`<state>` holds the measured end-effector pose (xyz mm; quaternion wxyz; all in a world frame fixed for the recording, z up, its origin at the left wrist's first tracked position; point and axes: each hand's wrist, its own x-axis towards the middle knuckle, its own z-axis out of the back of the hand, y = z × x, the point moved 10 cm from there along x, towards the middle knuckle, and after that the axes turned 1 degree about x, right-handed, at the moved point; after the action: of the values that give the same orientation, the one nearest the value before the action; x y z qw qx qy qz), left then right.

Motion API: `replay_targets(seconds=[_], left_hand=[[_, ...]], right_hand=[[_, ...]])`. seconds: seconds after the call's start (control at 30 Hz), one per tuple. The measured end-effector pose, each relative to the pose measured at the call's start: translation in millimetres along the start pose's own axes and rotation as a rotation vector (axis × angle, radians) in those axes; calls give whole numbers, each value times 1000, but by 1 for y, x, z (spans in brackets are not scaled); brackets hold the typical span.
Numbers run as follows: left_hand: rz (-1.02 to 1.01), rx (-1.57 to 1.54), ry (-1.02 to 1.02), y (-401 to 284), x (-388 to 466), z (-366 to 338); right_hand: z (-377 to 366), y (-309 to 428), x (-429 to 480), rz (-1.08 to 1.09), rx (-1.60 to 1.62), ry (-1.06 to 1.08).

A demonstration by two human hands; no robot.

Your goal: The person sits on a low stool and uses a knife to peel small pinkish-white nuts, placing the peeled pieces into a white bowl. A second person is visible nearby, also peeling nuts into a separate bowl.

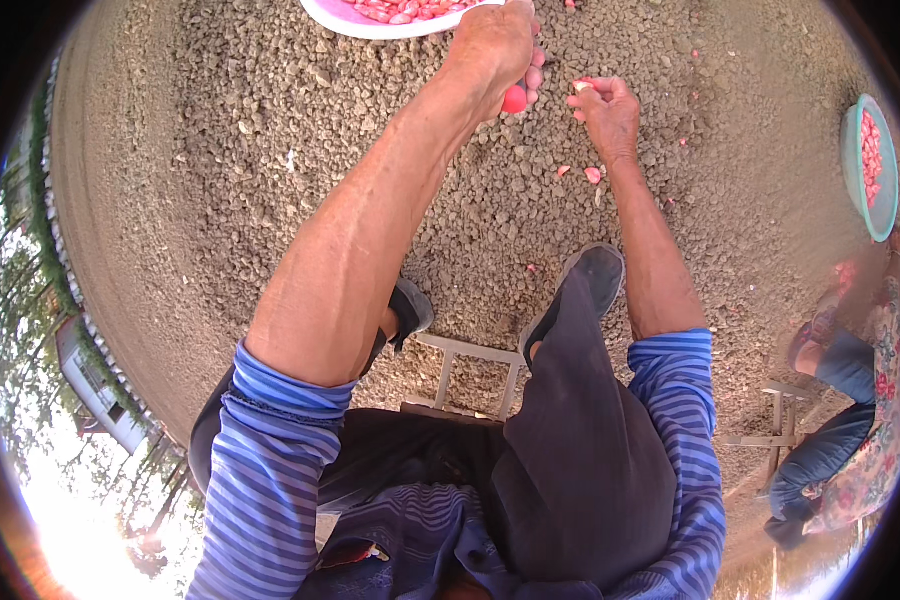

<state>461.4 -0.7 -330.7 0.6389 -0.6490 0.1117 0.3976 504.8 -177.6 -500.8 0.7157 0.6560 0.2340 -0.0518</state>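
Observation:
My left hand [499,45] is closed around a tool handle with a rounded red end [514,99]; the rest of the tool is hidden by the hand. Just beyond it, a white-rimmed pink basin [379,31] holds many pink-coated garlic cloves [412,9], partly cut off by the top of the view. Whether the hand touches the rim, I cannot tell. Between the thumb and fingers of my right hand [613,116] is a pink and white garlic clove [583,85], held above the soil. Two loose pink cloves [592,175] lie below this hand.
Crumbly soil [307,135] covers the ground, with scattered pink bits. Under me is a low metal-framed stool [472,349], between my dark shoes [600,274]. At the right sits another person [847,442] on a similar stool [776,420], near a teal basin [851,150] of pink cloves.

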Motion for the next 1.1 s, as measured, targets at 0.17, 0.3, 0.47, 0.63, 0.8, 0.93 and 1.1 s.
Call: replay_targets(seconds=[0.17,0.3,0.47,0.63,0.8,0.93,1.1], left_hand=[[-6,65,20,6,11,1],[-62,77,-15,6,14,5],[-42,-68,38,13,19,0],[-32,-42,29,12,15,7],[-80,-76,58,0,6,3],[31,-2,-14,3,-7,7],[73,-49,-2,-4,-10,5]], right_hand=[[-5,3,-2,29,25,63],[-17,-6,-8,-95,286,188],[-18,-11,-9,-192,632,292],[-10,-9,-4,-132,756,286],[6,-11,6,-141,779,164],[15,-7,10,-146,738,103],[13,2,14,-87,297,56]])
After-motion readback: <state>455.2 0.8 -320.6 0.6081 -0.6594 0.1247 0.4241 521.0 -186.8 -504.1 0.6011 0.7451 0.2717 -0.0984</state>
